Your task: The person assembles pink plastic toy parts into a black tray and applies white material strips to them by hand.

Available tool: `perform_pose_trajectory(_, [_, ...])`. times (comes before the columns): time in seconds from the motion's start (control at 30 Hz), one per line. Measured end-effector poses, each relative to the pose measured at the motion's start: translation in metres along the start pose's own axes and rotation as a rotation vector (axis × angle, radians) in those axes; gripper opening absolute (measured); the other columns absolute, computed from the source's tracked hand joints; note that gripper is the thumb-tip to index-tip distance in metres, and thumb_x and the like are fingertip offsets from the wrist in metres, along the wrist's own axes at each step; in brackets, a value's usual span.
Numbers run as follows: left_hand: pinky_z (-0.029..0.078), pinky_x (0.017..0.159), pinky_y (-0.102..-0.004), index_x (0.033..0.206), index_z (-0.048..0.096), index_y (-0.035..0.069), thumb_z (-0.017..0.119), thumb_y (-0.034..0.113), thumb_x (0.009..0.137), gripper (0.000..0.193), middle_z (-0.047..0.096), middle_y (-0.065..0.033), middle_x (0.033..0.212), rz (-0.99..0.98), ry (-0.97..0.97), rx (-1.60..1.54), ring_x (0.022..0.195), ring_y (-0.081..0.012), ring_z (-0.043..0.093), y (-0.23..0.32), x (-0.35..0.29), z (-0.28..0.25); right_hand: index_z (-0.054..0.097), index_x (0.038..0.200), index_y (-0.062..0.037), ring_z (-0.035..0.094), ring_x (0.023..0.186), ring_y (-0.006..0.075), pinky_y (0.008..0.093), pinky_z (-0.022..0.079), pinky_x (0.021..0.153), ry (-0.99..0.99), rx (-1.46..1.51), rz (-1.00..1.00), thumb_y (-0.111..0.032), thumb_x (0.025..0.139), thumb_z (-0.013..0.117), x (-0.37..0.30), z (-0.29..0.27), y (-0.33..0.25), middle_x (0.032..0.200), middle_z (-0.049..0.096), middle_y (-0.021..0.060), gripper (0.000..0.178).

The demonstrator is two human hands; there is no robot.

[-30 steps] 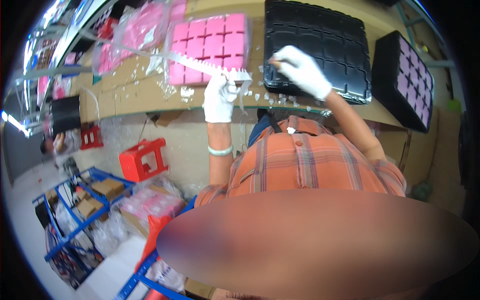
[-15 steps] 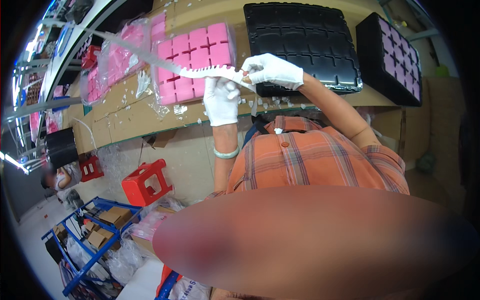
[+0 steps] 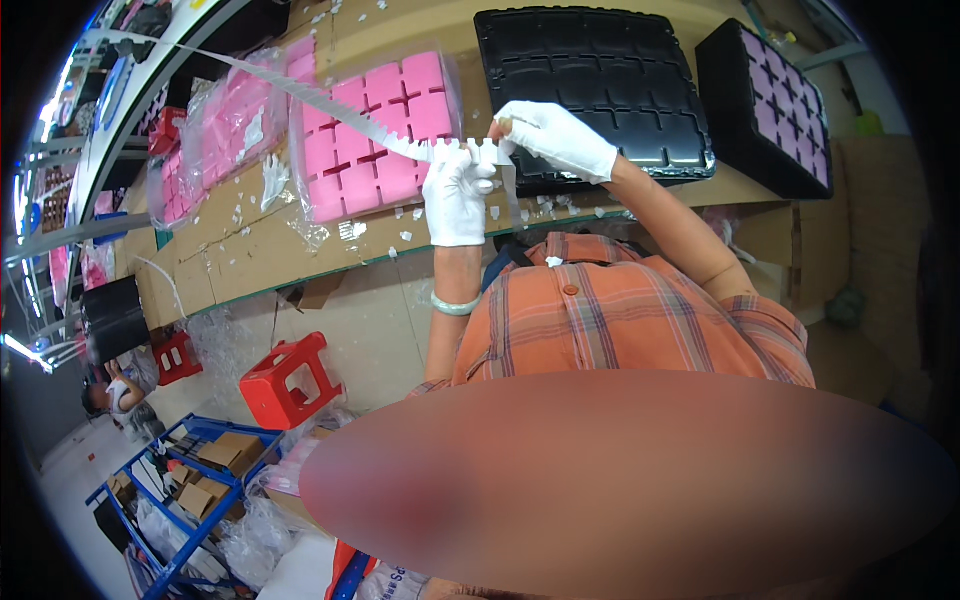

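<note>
A long whitish strip with a notched edge (image 3: 372, 131) runs from the upper left to my hands, and a short tail of it hangs below them. My left hand (image 3: 457, 198), in a white glove, is closed on the strip from below. On its right, my gloved right hand (image 3: 562, 143) pinches the strip near the tail, with bare fingertips showing. Just left of my left hand lies a pink foam block with cross-shaped slits (image 3: 385, 128) in clear plastic. Behind my right hand is a black moulded tray (image 3: 600, 80).
A black box with pink foam inserts (image 3: 770, 110) stands at the right. Small white scraps and a loose white glove (image 3: 274, 180) lie on the cardboard-covered table (image 3: 225, 262). On the floor are a red stool (image 3: 290, 382) and a blue rack (image 3: 175, 535). Another person (image 3: 130, 390) is far left.
My left hand has moved slightly right along the strip, closer to my right hand. The strip now slopes down more directly into my hands. The whole view has shifted a little.
</note>
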State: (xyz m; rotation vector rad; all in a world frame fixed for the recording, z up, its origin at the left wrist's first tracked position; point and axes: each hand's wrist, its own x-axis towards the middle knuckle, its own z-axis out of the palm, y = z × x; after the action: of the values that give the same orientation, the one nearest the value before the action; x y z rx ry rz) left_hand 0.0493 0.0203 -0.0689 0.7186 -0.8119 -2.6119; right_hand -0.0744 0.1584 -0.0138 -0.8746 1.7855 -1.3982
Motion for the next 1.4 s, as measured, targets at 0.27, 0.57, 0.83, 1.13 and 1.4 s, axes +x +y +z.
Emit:
perform_pose_trajectory(0.27, [0.051,0.049,-0.027,0.1,0.057,0.0,0.056,0.009,0.09,0.014,0.065,-0.0103,0.083,0.037,0.033,0.148,0.059,-0.018,0.065,-0.008,-0.007,0.009,0.059,0.09,-0.0021,0.055,0.081,0.0126,0.0292,0.045,0.076,0.11,-0.098,-0.131,-0.003,0.086,0.062,-0.001,0.002,0.011,0.087,0.057,0.0023,0.005])
perform_pose_trajectory(0.57, [0.048,0.045,-0.0224,0.106,0.063,-0.002,0.067,0.005,0.085,0.022,0.067,-0.0079,0.087,-0.094,0.035,0.414,0.063,-0.0137,0.065,-0.041,0.003,-0.049,0.07,0.085,-0.0046,0.061,0.088,0.0324,0.0395,0.05,0.078,0.388,-0.74,0.029,-0.014,0.083,0.065,-0.003,-0.011,0.067,0.089,0.062,0.0143,0.011])
perform_pose_trajectory(0.83, [0.061,0.064,-0.0372,0.107,0.054,-0.004,0.052,0.004,0.091,0.018,0.064,-0.0184,0.099,-0.01,0.103,0.184,0.081,-0.0338,0.071,-0.026,-0.012,-0.042,0.066,0.079,-0.0058,0.06,0.081,0.0297,0.0407,0.05,0.072,0.354,-1.248,-0.166,-0.009,0.08,0.066,0.012,-0.002,0.087,0.083,0.059,0.0117,0.003])
perform_pose_trajectory(1.13, [0.053,0.054,-0.0282,0.106,0.057,-0.004,0.052,0.005,0.092,0.017,0.065,-0.0138,0.085,0.058,0.117,0.275,0.069,-0.0239,0.068,-0.01,-0.034,-0.035,0.067,0.078,-0.0021,0.062,0.083,0.0336,0.0429,0.052,0.072,0.319,-1.133,-0.136,-0.012,0.08,0.066,0.013,-0.009,0.091,0.087,0.061,0.0157,0.01])
perform_pose_trajectory(1.4, [0.03,0.044,-0.0192,0.097,0.063,0.002,0.063,0.006,0.086,0.011,0.056,0.0006,0.067,0.156,0.221,0.391,0.051,-0.0049,0.046,0.004,-0.025,-0.057,0.067,0.081,-0.0056,0.064,0.079,0.0305,0.0393,0.051,0.072,-0.425,-0.725,0.245,-0.017,0.081,0.068,-0.034,-0.003,0.036,0.084,0.063,0.0129,0.011])
